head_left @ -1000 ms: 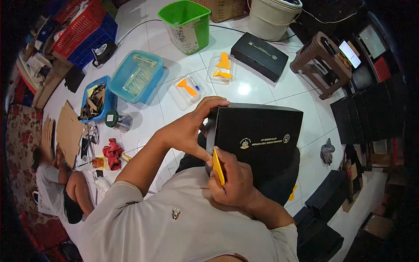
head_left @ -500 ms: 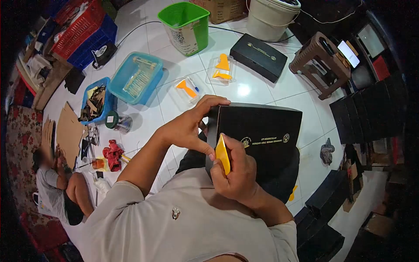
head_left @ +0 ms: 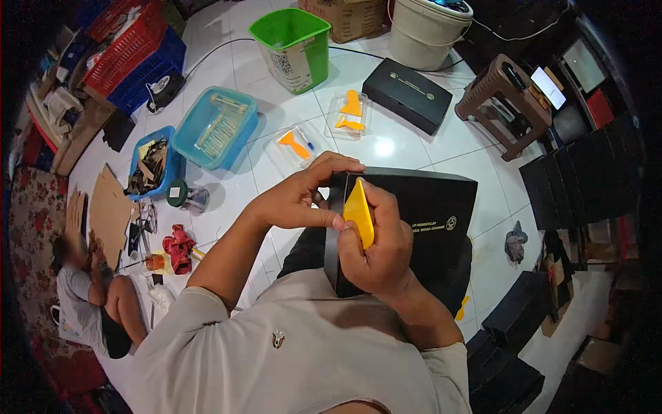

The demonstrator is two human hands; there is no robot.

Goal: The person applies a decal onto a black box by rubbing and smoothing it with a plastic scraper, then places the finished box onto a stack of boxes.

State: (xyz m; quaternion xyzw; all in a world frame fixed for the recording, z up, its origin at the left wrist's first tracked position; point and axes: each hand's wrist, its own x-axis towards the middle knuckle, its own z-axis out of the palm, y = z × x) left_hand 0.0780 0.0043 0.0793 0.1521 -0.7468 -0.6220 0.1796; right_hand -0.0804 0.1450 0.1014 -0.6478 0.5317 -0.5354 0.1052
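Note:
A black box [head_left: 427, 196] with gold lettering rests across my lap. My left hand [head_left: 298, 196] holds its left end, fingers over the far corner and thumb beside the near edge. In my right hand [head_left: 386, 248] is a yellow plastic scraper [head_left: 359, 214], pressed against the box's top along the left edge. The tip of my left thumb meets or nearly meets the scraper. The right hand covers part of the gold print. What lies under the blade is hidden.
Ahead on the tiles are orange scrapers in clear trays [head_left: 349, 121], another black box [head_left: 408, 94], a blue tub [head_left: 215, 131] and a green bin [head_left: 293, 52]. A brown stool [head_left: 503, 103] stands right. Another person [head_left: 93, 290] sits at left.
My right hand has slid the scraper away from my body along the box's left edge, toward the far corner. The left hand keeps its hold; its thumb has shifted slightly forward.

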